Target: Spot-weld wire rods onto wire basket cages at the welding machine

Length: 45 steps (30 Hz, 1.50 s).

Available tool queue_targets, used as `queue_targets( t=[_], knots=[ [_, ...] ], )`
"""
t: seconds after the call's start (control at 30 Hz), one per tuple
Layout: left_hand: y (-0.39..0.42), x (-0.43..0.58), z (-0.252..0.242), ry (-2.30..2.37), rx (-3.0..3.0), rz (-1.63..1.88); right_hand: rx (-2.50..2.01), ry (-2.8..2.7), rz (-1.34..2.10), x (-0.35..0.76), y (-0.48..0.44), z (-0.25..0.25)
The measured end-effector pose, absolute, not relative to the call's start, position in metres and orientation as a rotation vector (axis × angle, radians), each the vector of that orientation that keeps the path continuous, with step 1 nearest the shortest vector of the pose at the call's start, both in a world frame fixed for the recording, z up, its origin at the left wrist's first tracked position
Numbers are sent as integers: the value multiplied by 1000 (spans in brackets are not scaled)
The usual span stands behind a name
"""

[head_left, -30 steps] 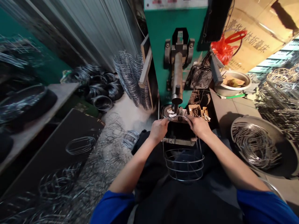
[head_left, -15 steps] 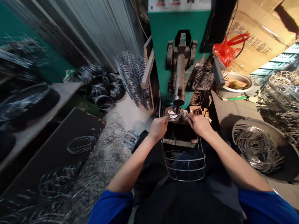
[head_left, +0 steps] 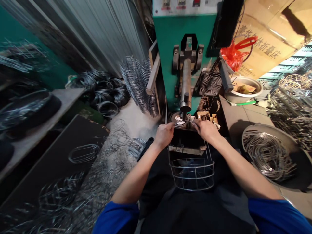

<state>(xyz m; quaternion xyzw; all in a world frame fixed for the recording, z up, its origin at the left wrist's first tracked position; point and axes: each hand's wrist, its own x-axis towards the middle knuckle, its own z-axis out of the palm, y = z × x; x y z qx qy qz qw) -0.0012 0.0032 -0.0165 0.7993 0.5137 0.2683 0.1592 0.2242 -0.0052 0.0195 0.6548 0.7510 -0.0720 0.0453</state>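
My left hand and my right hand are closed, fingertips pinching a wire basket on opposite sides of its upper end. The basket is of thin bare metal wire, and its curved, ringed end hangs towards my lap. Between my hands, the wire they grip lies at the tip of the upper electrode of a green welding machine. Whether tip and wire touch, I cannot tell. Below the tip sits a round lower base with whitish scraps on it.
Stacked wire rings stand left of the machine. Loose wire pieces litter the floor. At right are a large round pan of bent wires, a bowl and a red plastic bag. A dark board lies at left.
The view has shifted slightly. Both hands keep their pinch on the basket, almost in the same place. Less of the wire between them shows beside the electrode tip.
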Motion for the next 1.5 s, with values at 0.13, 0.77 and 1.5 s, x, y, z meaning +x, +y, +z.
queue_targets(
  t=[0.13, 0.77, 1.5],
  knots=[
    [4, -1, -17, 1445, 2302, 790, 2017, 2310, -239, 224, -4, 19],
    [2, -1, -13, 1493, 2260, 718, 2145, 2368, -325, 227, -8, 12],
    [-140, 28, -110, 616, 443, 633, 2583, 3066, -480, 257, -100, 56]
  ],
)
